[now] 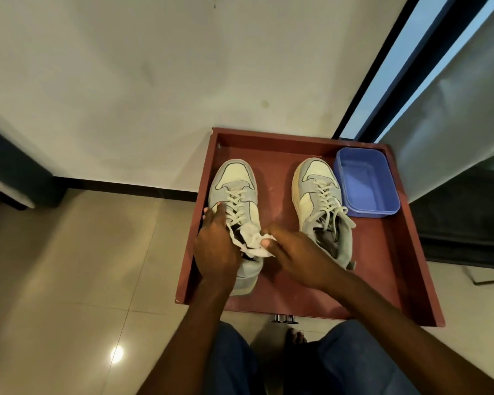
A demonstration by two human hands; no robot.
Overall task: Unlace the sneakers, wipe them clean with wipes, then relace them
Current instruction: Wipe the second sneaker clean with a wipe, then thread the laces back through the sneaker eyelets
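You will find no readable text, label, brand mark or number anywhere here: none on either sneaker, none on the blue tub at the tray's far right corner, none on the tray.

Two bare forearms without sleeves, left hand (216,246) and right hand (300,256) with no rings or watch visible, short pale fingernails, dark blue trousers (354,363) below the hands, one bare foot (295,337) between the knees
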